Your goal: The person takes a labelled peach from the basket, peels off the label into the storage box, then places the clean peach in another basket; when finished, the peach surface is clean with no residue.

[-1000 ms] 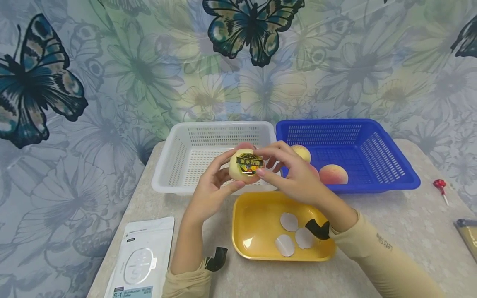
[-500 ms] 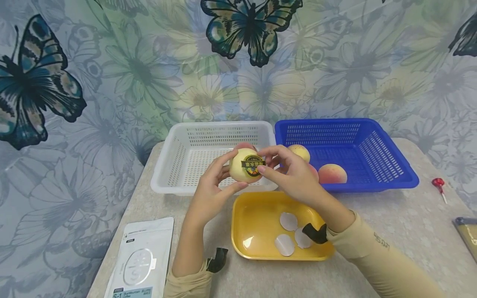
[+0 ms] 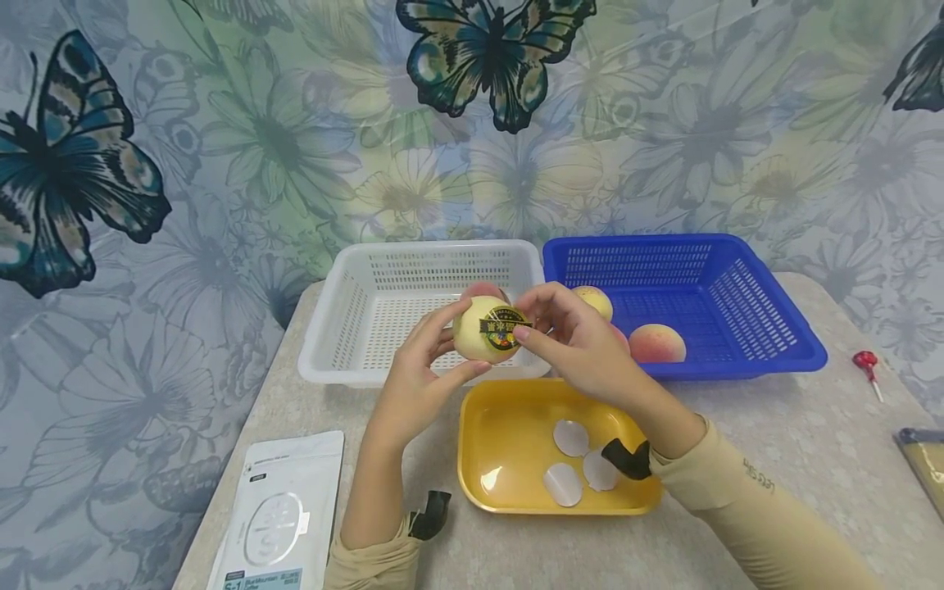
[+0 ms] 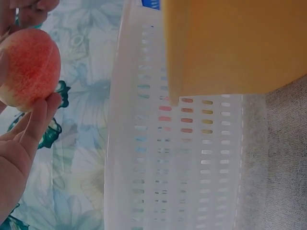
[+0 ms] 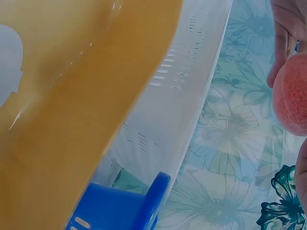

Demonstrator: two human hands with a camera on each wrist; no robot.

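Observation:
My left hand holds a pale yellow and pink peach above the front rim of the white basket, thumb below and fingers around its far side. A round black-and-gold fruit sticker with a dark banner lies against the side facing me, its right end reaching past the peach's edge. My right hand pinches that right end, with the thumb in front of the sticker. The left wrist view shows the red side of the peach resting on the left fingers; in the right wrist view the peach is partly cut off.
A white basket with one peach stands beside a blue basket with several peaches. In front, a yellow tray bears three round white paper pieces. A white pouch lies left, a red lollipop right.
The sticker has shifted slightly right on the peach, with more bare yellow skin showing at its left. The right fingers have moved a little right with it; the left hand stays nearly still.

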